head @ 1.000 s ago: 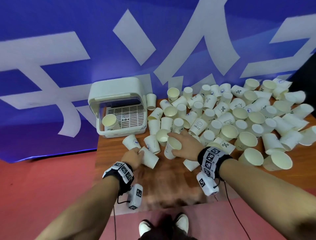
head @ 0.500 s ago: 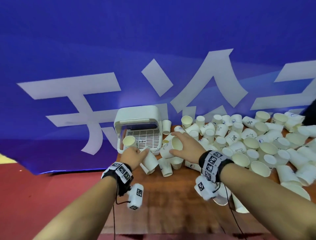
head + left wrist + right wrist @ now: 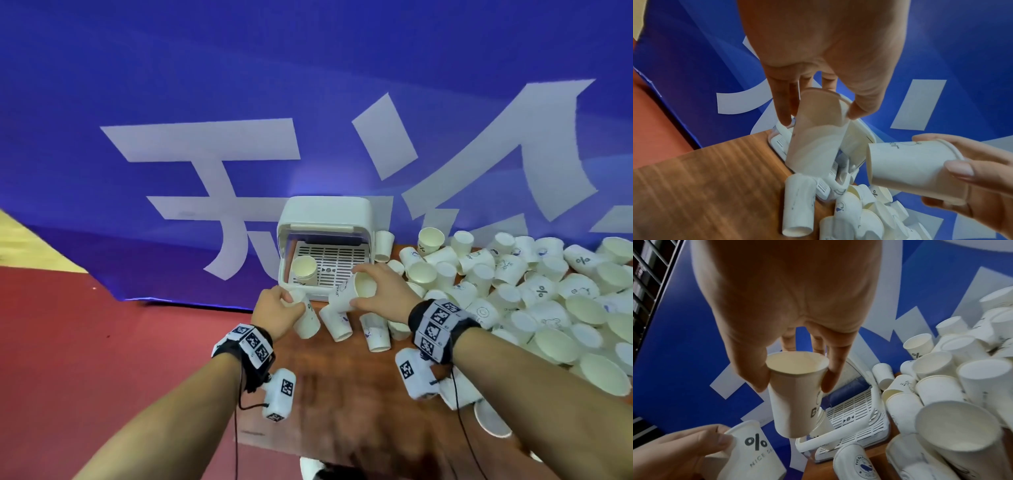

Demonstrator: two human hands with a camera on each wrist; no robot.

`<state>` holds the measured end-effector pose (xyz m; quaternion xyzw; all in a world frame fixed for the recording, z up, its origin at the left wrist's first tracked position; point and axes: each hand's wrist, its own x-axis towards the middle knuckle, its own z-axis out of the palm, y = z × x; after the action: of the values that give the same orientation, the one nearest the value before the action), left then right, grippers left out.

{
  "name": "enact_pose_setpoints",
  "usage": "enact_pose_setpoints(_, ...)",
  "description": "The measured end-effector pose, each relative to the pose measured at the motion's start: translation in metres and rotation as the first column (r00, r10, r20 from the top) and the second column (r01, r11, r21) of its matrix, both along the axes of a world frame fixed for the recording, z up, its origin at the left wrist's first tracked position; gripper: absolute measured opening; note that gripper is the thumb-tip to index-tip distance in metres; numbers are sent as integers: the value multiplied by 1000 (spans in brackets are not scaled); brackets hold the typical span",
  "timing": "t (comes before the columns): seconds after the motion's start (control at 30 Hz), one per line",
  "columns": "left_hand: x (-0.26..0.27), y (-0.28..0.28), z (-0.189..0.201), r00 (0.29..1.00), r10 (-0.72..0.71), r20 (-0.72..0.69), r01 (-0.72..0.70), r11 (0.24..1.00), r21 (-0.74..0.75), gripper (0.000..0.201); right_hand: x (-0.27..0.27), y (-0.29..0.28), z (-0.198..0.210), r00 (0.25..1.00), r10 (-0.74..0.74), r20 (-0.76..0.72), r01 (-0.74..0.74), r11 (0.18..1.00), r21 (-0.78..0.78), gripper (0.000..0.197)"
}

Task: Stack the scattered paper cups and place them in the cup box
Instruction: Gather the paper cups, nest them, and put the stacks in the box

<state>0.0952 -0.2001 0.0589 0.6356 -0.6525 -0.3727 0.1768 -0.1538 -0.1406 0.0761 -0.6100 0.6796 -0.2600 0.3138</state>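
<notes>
Blue banner with white characters behind; wooden table [image 3: 346,394] over a red floor.

Left hand [image 3: 277,311], fingers and thumb curled round the base end of a "%" cup [image 3: 306,320], mouth tilted toward 5 o'clock. Right hand [image 3: 380,291] pinched a second cup [image 3: 352,293] at its rim between thumb and fingers, base pointing toward 8 o'clock, at the left cup. The two cups were near but apart. Cup box [image 3: 325,240] stood open at 12 o'clock from the hands, one short stack [image 3: 304,270] already inside at its left. Loose cups [image 3: 513,291] heaped from 1 to 4 o'clock.

Judgement: nesting step. To do it well, turn the left cup's mouth to face the right cup's base, line up the axes, and slide in lightly; a hard squeeze would oval the rim.

Head view gave the full pile and the box's stack. Right wrist view alone showed "NICE DA…" lettering below the "%" mark and the right cup's clean interior. Left wrist view showed the gap between the cups plainly.
</notes>
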Motion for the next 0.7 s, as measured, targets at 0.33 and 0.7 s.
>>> enact_pose_setpoints(0.33, 12, -74, 1, 1000, -21, 9, 22, 998, -61, 69, 13, -64, 0, 990, 40, -132, -31, 997, 69, 80)
enact_pose_setpoints(0.7, -10, -142, -17, 987, -158, 10, 158, 982, -105, 75, 9, -108, -3, 987, -58, -150, 62, 998, 17, 79)
